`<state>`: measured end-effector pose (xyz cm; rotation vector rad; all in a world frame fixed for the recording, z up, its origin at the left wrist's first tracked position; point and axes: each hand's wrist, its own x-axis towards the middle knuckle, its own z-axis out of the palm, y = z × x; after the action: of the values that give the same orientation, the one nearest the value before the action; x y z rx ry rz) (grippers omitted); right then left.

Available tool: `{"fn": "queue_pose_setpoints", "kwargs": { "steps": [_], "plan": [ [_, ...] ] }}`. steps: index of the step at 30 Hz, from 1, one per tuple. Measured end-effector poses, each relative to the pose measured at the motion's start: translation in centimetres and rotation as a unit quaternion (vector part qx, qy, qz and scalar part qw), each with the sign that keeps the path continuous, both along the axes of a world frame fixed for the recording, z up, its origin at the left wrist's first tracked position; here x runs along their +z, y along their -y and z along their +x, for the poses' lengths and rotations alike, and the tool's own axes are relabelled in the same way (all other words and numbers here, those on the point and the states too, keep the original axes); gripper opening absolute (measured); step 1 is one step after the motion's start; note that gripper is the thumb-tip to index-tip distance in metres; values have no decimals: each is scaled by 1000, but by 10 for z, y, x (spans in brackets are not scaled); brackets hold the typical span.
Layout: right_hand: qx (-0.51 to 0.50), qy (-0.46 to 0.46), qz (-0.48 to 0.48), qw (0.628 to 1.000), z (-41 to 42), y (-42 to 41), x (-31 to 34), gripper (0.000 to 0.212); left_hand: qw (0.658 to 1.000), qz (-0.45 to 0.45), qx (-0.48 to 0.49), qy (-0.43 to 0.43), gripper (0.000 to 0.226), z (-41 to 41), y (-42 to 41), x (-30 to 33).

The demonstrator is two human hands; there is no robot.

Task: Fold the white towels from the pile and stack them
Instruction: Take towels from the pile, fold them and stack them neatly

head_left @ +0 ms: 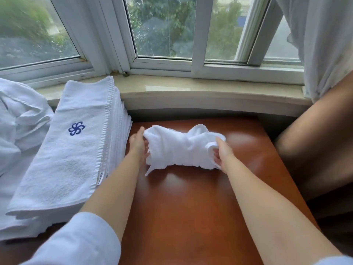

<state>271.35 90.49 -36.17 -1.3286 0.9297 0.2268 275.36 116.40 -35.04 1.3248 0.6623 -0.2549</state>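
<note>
polished reddish-brown table [191, 207] seen from above, pushed up against a pale stone windowsill [191, 88] under a white-framed window [162, 62] with blurred green trees outside. white curtain [324, 44] hanging at the upper right, with a dark brown drape [315, 140] falling below it beside the table's right edge.

near the middle of the table, toward the far side, a small white towel [179, 150], bunched and crumpled rather than flat, its lower part resting on the wood. left hand [138, 145] at the towel's left end, fingers curled into the cloth and grasping it. right hand [222, 153] at the towel's right end, fingers closed round a gathered fold of cloth, also grasping it. both forearms bare, reaching forward from the bottom of the view; pale blue sleeve [80, 240] pushed up on the left arm.

on the left side, a tall stack of folded towels [63, 150], neat and squared, just beside the left hand; top towel marked with a blue pinwheel-shaped embroidered logo [76, 128]. farther left, at the edge of the view, a loose pile of white towels [19, 121], rumpled and unfolded, touching the stack.
</note>
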Motion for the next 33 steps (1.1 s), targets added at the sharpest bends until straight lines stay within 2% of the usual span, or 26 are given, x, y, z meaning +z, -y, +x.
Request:
{"fn": "queue_pose_setpoints", "kwargs": {
  "steps": [2, 4, 6, 7, 8, 9, 10, 12, 14, 16, 17, 19, 20, 21, 22, 23, 24, 25, 26, 27, 28, 30, 33],
  "plan": [
    [80, -55, -94, 991, -8, -3, -19, 79, 990, 110, -70, -53, 82, -14, 0, -22],
    [182, -82, -195, 960, -21, -6, -34, 89, 971, 170, -158, -61, 98, -32, 0, -39],
    [254, -94, -283, 920, -29, -9, -44, 75, 924, 283, -254, -48, 91, -45, 2, -50],
    [251, -90, -300, 916, -30, -11, -43, 61, 902, 336, -265, -61, 80, -48, 4, -53],
    [204, -82, -274, 936, -29, -13, -40, 46, 892, 360, -258, -95, 68, -49, 5, -52],
    [124, -71, -209, 967, -28, -15, -34, 32, 904, 331, -232, -142, 55, -47, 5, -48],
    [41, -55, -128, 989, -26, -17, -26, 23, 927, 264, -198, -178, 45, -42, 7, -44],
    [-54, -10, -65, 996, -20, -16, -11, 20, 965, 144, -125, -181, 36, -33, 10, -22],
    [-87, 0, -65, 994, -17, -9, 5, 24, 985, 104, -55, -130, 39, -22, 10, 1],
    [-95, -10, -92, 991, -16, 2, 16, 41, 993, 71, 29, -91, 46, -14, 5, 17],
    [-85, -24, -131, 987, -16, 9, 22, 48, 992, 77, 44, -85, 49, -12, 2, 21],
    [-50, -73, -239, 967, -22, 20, 29, 48, 981, 174, 12, -82, 50, -17, -3, 22],
    [-19, -102, -303, 947, -28, 23, 30, 45, 964, 249, -33, -89, 48, -23, -6, 20],
    [37, -138, -376, 916, -38, 26, 31, 44, 931, 340, -91, -101, 45, -35, -9, 18],
    [118, -169, -446, 871, -48, 26, 31, 44, 872, 437, -190, -108, 44, -51, -11, 22],
    [215, -194, -486, 825, -59, 25, 27, 46, 783, 517, -322, -128, 43, -66, -9, 31],
    [298, -214, -486, 793, -70, 23, 24, 48, 700, 548, -425, -168, 42, -82, -10, 35],
    [376, -243, -464, 764, -80, 21, 17, 51, 645, 545, -493, -209, 41, -96, -12, 31],
    [438, -282, -437, 733, -90, 16, 12, 53, 607, 528, -537, -255, 40, -109, -12, 27],
    [471, -319, -420, 707, -98, 11, 9, 55, 592, 507, -554, -292, 39, -123, -10, 26],
    [478, -328, -418, 699, -104, 6, 6, 59, 607, 488, -548, -305, 38, -134, -9, 24],
    [427, -278, -452, 733, -110, -3, -2, 65, 624, 502, -527, -285, 38, -140, -5, 11],
    [274, -151, -530, 788, -115, -13, -3, 53, 638, 585, -455, -209, 39, -136, 2, 1]
  ]
}}
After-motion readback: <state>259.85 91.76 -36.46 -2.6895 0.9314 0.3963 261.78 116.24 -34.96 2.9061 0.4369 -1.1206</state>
